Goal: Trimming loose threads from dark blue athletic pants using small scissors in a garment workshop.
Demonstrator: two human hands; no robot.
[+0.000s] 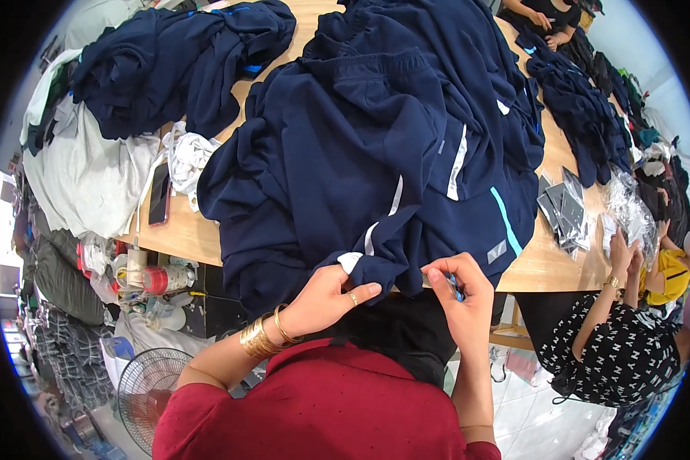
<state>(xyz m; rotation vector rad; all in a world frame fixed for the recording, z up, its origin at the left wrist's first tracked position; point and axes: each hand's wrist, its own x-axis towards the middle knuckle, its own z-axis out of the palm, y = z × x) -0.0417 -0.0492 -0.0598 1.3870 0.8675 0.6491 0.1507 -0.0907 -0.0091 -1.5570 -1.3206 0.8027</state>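
The left hand [331,295], wrist ringed with gold bangles [264,334], pinches the folded edge of a navy garment [376,176] at the near edge of the wooden table [548,264]. The right hand [458,295] curls shut around a small blue tool [455,287] — mostly hidden, its kind unclear. Two more navy piles lie farther back — one at the left, one at the right.

One counter [172,234], one fan [147,391], one phone [159,194], one red cup [157,280], two co-workers, several gold bangles [262,336], many navy garments [376,153].
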